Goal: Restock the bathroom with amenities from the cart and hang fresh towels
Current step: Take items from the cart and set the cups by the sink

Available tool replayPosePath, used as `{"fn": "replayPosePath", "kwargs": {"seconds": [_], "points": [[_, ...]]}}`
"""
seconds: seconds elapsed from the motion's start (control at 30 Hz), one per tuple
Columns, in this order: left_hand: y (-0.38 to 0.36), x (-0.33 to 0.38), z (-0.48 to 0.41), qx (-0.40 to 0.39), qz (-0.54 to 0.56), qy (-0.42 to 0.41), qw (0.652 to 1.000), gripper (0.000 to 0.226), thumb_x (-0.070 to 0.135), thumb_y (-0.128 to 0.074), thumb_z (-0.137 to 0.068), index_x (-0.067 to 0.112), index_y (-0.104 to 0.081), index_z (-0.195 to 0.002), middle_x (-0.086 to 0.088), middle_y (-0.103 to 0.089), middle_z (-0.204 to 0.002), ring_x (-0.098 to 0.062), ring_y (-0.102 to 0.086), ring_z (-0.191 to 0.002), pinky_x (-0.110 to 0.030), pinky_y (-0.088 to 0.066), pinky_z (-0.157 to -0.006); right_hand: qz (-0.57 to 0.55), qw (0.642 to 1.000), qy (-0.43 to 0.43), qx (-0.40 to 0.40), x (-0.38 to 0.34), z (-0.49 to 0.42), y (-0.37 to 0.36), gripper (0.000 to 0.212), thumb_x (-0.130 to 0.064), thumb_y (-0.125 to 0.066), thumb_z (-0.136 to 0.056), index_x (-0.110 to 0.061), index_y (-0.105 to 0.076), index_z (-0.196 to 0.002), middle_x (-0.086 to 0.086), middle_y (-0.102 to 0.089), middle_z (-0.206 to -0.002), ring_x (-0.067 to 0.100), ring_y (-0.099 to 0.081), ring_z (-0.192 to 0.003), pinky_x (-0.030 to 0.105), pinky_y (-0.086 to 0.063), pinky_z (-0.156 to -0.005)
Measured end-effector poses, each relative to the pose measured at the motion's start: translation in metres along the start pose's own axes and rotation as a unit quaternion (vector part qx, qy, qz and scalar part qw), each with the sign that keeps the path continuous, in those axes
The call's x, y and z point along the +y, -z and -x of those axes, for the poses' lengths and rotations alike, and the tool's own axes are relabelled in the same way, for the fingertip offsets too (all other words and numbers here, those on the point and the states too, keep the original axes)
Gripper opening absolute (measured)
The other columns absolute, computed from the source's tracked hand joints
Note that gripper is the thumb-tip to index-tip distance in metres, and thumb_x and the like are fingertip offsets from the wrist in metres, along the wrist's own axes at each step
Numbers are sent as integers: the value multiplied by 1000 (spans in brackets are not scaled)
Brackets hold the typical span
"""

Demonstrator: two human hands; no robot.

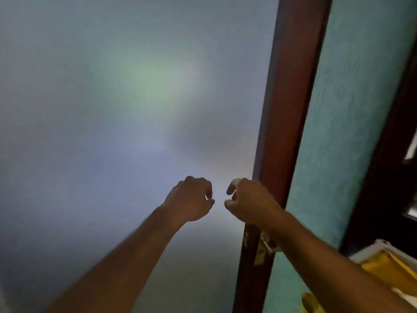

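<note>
We hold our left hand [191,199] and right hand [250,202] up close together, fingers curled, and we see nothing in them. No towel shows here. We think a towel is soft, floppy and light, best held by its top corners. A yellow and white thing [388,263], maybe the cart, sits low on our right.

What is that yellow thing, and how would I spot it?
Start at the reddish-brown door frame, cross the teal wall on its right, then drop to the bottom right corner. The yellow thing sits there under a white edge, the only bright yellow object; its identity is unclear.
</note>
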State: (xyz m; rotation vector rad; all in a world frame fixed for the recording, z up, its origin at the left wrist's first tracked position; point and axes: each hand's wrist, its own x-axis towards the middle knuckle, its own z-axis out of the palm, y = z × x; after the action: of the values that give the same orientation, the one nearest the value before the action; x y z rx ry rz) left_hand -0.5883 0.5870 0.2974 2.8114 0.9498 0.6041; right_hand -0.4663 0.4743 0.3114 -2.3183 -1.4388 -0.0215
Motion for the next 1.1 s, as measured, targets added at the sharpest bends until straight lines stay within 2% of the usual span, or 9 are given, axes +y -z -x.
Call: {"fn": "replayPosePath", "kwargs": {"seconds": [0.17,0.33,0.47,0.6,0.7,0.83,0.93,1.03,1.1], "points": [[-45,107,-41,-23,50,-93,994,7,29,-69,-91,26,-71,-97,6,-72,-95,-13,-68,-81,-32,-60,-81,23,994,-101,36,103,29,40,23,-33,-70,-91,-23,-66,-111,-5,-71,-98,14,-65,-86,27,-50,-71],[-83,203,-75,-60,97,-187,976,10,36,-70,-87,28,-69,-93,6,-70,-91,-13,-68,-78,-35,-60,-75,44,974,-213,70,183,65,73,34,-40,-68,-90,-26,-63,-119,-4,-69,-110,18,-66,-97,37,-57,-87],[-109,284,-96,-84,127,-264,953,10,39,-70,-86,31,-66,-91,2,-70,-94,-17,-68,-82,-38,-59,-79,66,948,-296,95,236,102,106,28,-37,-68,-86,-26,-66,-111,1,-68,-110,27,-65,-101,38,-56,-86],[-125,357,-111,-86,138,-352,922,12,36,-71,-86,27,-66,-92,0,-68,-92,-20,-66,-86,-34,-56,-78,104,909,-376,146,279,134,136,32,-48,-63,-81,-28,-66,-106,1,-71,-102,29,-68,-95,45,-60,-81],[-133,402,-122,-99,168,-406,893,12,41,-70,-83,33,-62,-87,3,-67,-89,-20,-67,-85,-40,-58,-79,123,873,-442,165,297,158,157,27,-38,-69,-86,-27,-66,-110,0,-70,-101,26,-67,-91,43,-61,-79],[-141,446,-128,-114,189,-481,849,13,37,-69,-89,28,-65,-97,7,-67,-88,-16,-66,-85,-41,-58,-80,145,823,-514,195,310,188,176,24,-31,-66,-90,-24,-65,-114,0,-69,-100,24,-66,-87,39,-61,-77],[-150,473,-124,-134,208,-527,813,11,34,-69,-90,27,-62,-93,6,-66,-87,-14,-66,-81,-41,-58,-79,168,791,-551,206,315,209,178,24,-30,-64,-92,-25,-65,-116,1,-69,-102,24,-64,-87,36,-58,-74],[-165,496,-112,-148,218,-566,782,10,35,-68,-90,30,-60,-92,7,-65,-86,-15,-64,-80,-42,-58,-77,181,762,-585,210,319,231,177,15,-27,-62,-93,-21,-68,-106,1,-70,-96,19,-63,-78,32,-56,-65],[-173,509,-102,-156,224,-579,768,11,36,-67,-90,30,-62,-97,6,-65,-88,-17,-65,-81,-42,-59,-76,182,748,-602,214,323,244,177,15,-26,-64,-92,-21,-68,-106,1,-71,-97,20,-65,-81,34,-59,-70]]}}
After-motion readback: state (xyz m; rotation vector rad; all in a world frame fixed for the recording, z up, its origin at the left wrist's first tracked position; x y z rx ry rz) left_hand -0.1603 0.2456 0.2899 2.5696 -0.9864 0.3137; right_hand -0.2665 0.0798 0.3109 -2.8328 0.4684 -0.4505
